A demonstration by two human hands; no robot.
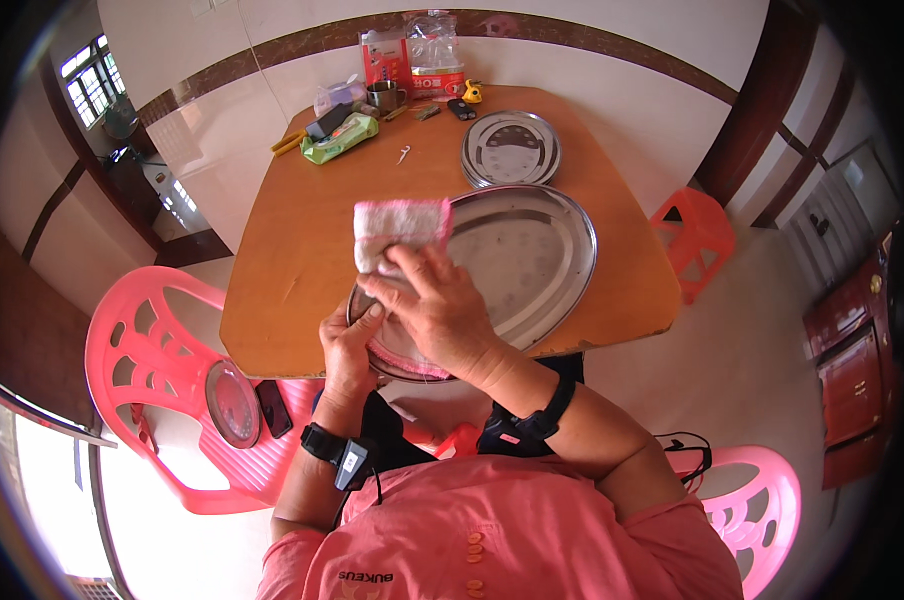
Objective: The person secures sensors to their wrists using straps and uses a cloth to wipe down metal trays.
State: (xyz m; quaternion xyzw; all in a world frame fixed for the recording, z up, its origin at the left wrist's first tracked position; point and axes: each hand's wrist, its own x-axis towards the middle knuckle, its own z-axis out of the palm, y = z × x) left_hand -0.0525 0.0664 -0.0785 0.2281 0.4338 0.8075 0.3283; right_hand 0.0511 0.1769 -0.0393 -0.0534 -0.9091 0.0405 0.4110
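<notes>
A large oval stainless steel tray (523,259) lies at the near side of the wooden table, its near rim reaching the table edge. My left hand (349,345) grips the tray's left rim, thumb on top. My right hand (444,311) holds a folded white cloth with pink edging (403,225) above the tray's left part; its fingers press into the cloth. A pink fringe shows along the tray's near rim; I cannot tell whether it is cloth or a reflection. Just beyond the tray sits a stack of round steel plates (512,146).
The brown table (302,262) bears a green wipes packet (339,139), a steel mug (383,97), a small white hook-shaped item (403,154) and a yellow toy (472,91). A pink chair (159,315) at left holds a round steel plate (233,405) and a phone (274,409). A red stool (696,232) stands right.
</notes>
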